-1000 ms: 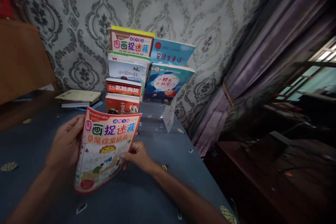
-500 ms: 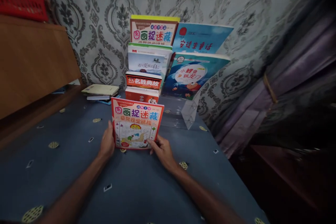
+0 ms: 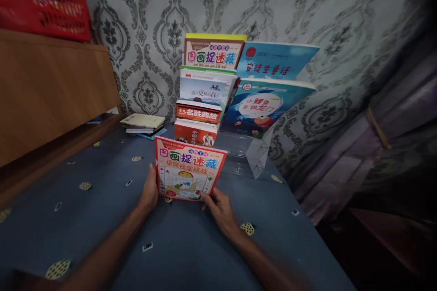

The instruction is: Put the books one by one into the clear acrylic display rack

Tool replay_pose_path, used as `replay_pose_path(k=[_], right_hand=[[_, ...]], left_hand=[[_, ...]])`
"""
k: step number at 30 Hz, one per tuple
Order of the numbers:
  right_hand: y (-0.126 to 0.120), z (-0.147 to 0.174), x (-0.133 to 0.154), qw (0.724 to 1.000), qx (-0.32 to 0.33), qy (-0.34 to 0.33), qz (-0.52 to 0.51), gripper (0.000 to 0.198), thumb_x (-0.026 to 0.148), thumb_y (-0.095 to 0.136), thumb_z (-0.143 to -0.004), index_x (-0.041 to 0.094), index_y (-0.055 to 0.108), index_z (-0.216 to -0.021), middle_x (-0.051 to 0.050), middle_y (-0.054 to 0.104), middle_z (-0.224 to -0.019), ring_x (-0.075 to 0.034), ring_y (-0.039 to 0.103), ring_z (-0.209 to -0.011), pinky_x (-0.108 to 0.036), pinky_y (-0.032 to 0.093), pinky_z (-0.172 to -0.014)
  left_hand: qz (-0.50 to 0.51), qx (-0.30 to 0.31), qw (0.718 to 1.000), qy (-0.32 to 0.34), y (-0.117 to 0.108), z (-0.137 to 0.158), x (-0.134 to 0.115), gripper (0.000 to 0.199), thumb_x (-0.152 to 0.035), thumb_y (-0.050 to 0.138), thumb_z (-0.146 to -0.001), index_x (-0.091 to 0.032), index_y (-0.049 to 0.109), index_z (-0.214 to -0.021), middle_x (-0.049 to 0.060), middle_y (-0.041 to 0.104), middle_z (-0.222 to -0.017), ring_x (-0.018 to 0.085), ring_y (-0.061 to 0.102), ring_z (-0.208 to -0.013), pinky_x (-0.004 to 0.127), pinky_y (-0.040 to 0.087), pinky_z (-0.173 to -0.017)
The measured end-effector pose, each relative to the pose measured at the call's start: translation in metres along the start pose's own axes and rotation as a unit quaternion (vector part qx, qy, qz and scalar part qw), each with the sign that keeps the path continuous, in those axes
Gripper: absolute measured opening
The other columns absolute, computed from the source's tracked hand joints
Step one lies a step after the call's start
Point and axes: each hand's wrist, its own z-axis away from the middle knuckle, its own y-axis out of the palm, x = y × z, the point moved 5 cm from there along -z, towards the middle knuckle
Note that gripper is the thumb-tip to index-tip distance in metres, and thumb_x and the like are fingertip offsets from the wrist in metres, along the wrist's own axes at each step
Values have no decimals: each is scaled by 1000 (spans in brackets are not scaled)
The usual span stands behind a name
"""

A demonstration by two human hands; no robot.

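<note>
Between my two hands stands a red-edged children's picture book, its colourful front cover facing me and tipped slightly. My left hand grips its left edge. At the lower right corner, my right hand has the thumb on the cover and the fingers behind, partly hidden. Just beyond it rises a clear plastic book rack with several books in tiers. Its left column includes a small red book, partly covered by the one I hold. A blue book with a fish picture leans in the right column.
A short stack of books lies left of the rack on the blue patterned tabletop. At the far left, a red basket sits on a wooden cabinet. A tied curtain hangs at the right, and patterned wallpaper backs the rack.
My view has turned, so everything appears shifted right and a little lower. Slightly more of the small red book shows above the held picture book. Both hands keep their grip.
</note>
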Motion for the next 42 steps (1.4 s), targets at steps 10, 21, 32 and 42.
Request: replay_pose_path(k=[10, 21, 32, 42], right_hand=[[3, 5, -2, 1000, 10, 0, 0, 42, 59, 58, -92, 21, 73, -99, -4, 72, -82, -17, 58, -61, -29, 52, -57], [-14, 6, 15, 1000, -15, -3, -23, 48, 62, 61, -88, 19, 71, -108, -5, 73, -90, -17, 61, -68, -26, 51, -55], [-83, 14, 51, 987, -78, 46, -135, 61, 72, 74, -72, 16, 71, -96, -1, 69, -68, -11, 57, -47, -21, 47, -39], [-161, -15, 105, 982, -85, 68, -153, 53, 61, 84, -66, 13, 74, -86, -2, 71, -65, -7, 56, -44, -15, 42, -36]], left_hand=[[-14, 28, 1000, 4, 0, 4, -5, 75, -82, 68, -66, -17, 74, -102, 13, 80, -102, 38, 69, -116, 46, 60, -93], [-70, -1, 997, -37, 16, 17, -13, 68, -71, 74, -70, -23, 66, -117, 8, 79, -108, 35, 70, -113, 43, 64, -84], [-91, 121, 988, -25, 114, 35, -43, 56, -55, 80, -69, -23, 63, -112, 4, 79, -97, 29, 77, -87, 36, 64, -69], [-75, 200, 977, -2, 205, 13, -75, 42, -41, 83, -60, -18, 66, -90, 9, 79, -93, 31, 75, -92, 40, 61, -79]])
